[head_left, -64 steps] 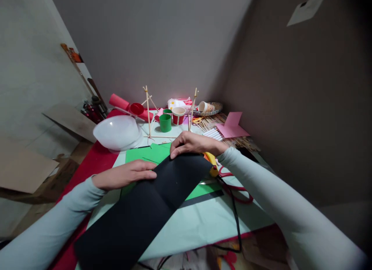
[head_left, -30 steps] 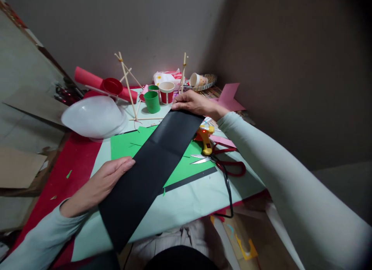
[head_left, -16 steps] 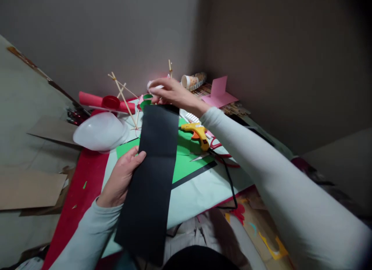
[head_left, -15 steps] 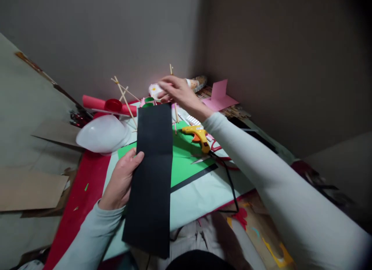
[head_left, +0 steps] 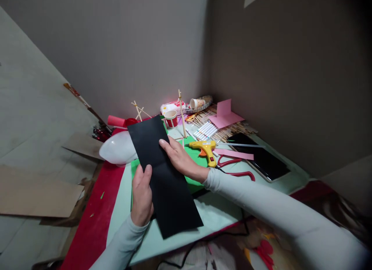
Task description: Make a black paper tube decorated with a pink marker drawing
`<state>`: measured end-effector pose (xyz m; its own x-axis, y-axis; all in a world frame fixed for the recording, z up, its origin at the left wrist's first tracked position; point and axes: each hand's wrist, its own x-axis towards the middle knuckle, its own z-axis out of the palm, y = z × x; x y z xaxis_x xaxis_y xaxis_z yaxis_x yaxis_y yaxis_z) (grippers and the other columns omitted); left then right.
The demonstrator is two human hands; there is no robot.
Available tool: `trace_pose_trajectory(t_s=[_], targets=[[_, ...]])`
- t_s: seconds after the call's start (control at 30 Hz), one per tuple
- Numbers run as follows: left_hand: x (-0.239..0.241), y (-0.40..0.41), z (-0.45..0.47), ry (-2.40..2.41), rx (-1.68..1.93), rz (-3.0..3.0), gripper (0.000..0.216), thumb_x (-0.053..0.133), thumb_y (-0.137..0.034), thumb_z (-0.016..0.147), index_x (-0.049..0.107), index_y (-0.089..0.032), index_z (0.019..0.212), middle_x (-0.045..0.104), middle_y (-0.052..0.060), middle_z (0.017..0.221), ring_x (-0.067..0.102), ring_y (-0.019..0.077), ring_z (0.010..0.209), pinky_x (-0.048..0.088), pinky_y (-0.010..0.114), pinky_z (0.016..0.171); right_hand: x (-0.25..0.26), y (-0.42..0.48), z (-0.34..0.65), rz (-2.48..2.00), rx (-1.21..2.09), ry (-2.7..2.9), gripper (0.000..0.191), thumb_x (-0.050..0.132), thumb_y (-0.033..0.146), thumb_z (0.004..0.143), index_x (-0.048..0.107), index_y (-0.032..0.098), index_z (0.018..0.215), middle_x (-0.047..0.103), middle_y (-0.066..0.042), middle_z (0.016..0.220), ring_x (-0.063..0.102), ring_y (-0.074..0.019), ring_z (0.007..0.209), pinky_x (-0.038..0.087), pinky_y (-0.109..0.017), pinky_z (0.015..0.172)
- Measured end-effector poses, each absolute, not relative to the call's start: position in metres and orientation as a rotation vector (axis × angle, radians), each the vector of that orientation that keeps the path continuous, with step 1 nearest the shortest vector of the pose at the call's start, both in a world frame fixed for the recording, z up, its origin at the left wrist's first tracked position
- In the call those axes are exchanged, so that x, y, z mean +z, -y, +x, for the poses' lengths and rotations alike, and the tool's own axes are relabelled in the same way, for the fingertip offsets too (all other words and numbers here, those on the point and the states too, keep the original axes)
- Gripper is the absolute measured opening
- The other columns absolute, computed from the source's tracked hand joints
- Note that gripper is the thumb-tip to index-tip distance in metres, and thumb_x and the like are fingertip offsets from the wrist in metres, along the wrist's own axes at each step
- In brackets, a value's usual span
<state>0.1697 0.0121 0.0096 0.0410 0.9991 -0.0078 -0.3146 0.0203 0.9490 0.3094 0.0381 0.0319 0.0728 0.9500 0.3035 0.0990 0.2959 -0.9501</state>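
A long strip of black paper (head_left: 171, 200) with a crease across its middle is held tilted above the table. My left hand (head_left: 142, 196) grips its left edge, thumb on top and fingers hidden underneath. On the opposite edge, my right hand (head_left: 181, 157) pinches the strip with its thumb on the upper face. Beneath lies green paper (head_left: 197, 181), partly covered by the strip. Close to my right hand, a yellow hot glue gun (head_left: 205, 148) rests on its side with red-handled scissors (head_left: 238, 173) beside it.
Behind stand a paper cup (head_left: 171, 119), white markers (head_left: 205, 129), wooden sticks (head_left: 200, 121) and folded pink paper (head_left: 225, 117). A black tablet-like panel (head_left: 261, 157) lies right. At left are a white translucent bowl-like object (head_left: 116, 148) and a red roll (head_left: 116, 121).
My right hand has come down from the back of the table and taken hold of the black paper's right edge. The strip has tilted, its top leaning left. The camera view has shifted.
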Motion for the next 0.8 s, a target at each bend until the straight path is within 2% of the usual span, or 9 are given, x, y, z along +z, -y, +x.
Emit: trace_pose_trajectory(t_s=[0.2, 0.37, 0.47, 0.63, 0.73, 0.8], targets=[[0.014, -0.019, 0.153, -0.927, 1.142, 0.952, 0.05, 0.084, -0.043, 0.079, 0.073, -0.018, 0.12, 0.079, 0.011, 0.121, 0.069, 0.034, 0.124, 0.056, 0.043, 0.106, 0.033, -0.046, 0.326, -1.012, 0.93, 1.528, 0.031, 0.045, 0.043, 0.104, 0.063, 0.019, 0.098, 0.069, -0.006, 0.103, 0.061, -0.0223, 0.1, 0.048, -0.037, 0.098], [0.02, -0.043, 0.128, -0.914, 1.107, 0.953, 0.046, 0.086, -0.037, 0.078, 0.074, -0.015, 0.117, 0.079, 0.012, 0.118, 0.07, 0.0325, 0.122, 0.059, 0.041, 0.103, 0.029, -0.05, 0.327, -0.933, 1.1, 1.667, 0.034, 0.051, 0.049, 0.1, 0.063, 0.02, 0.089, 0.071, -0.003, 0.09, 0.064, -0.0212, 0.088, 0.052, -0.034, 0.082], [0.023, -0.049, 0.121, -0.906, 1.063, 0.957, 0.044, 0.086, -0.033, 0.079, 0.074, -0.014, 0.117, 0.08, 0.012, 0.118, 0.071, 0.032, 0.12, 0.06, 0.041, 0.101, 0.028, -0.051, 0.322, -0.917, 1.147, 1.671, 0.035, 0.049, 0.052, 0.1, 0.064, 0.022, 0.092, 0.073, -0.003, 0.093, 0.067, -0.022, 0.091, 0.054, -0.035, 0.085], [0.024, -0.055, 0.118, -0.883, 1.05, 0.963, 0.049, 0.089, -0.037, 0.075, 0.076, -0.012, 0.116, 0.081, 0.012, 0.115, 0.073, 0.0325, 0.115, 0.061, 0.039, 0.099, 0.032, -0.045, 0.314, -1.021, 1.074, 1.668, 0.036, 0.046, 0.051, 0.103, 0.062, 0.022, 0.089, 0.071, -0.004, 0.096, 0.066, -0.0226, 0.095, 0.053, -0.038, 0.09], [0.023, -0.066, 0.114, -0.873, 1.03, 0.944, 0.041, 0.089, -0.031, 0.075, 0.078, -0.013, 0.11, 0.082, 0.012, 0.111, 0.077, 0.0299, 0.105, 0.064, 0.035, 0.092, 0.035, -0.048, 0.317, -1.109, 1.024, 1.74, 0.043, 0.047, 0.057, 0.102, 0.06, 0.022, 0.081, 0.07, -0.004, 0.087, 0.066, -0.0216, 0.085, 0.056, -0.035, 0.077], [0.02, -0.076, 0.11, -0.874, 0.993, 0.926, 0.034, 0.088, -0.026, 0.075, 0.08, -0.012, 0.104, 0.083, 0.012, 0.104, 0.079, 0.0274, 0.095, 0.065, 0.032, 0.084, 0.038, -0.062, 0.327, -1.182, 0.965, 1.781, 0.044, 0.042, 0.058, 0.104, 0.059, 0.022, 0.085, 0.069, -0.004, 0.084, 0.066, -0.02, 0.076, 0.055, -0.032, 0.063]])
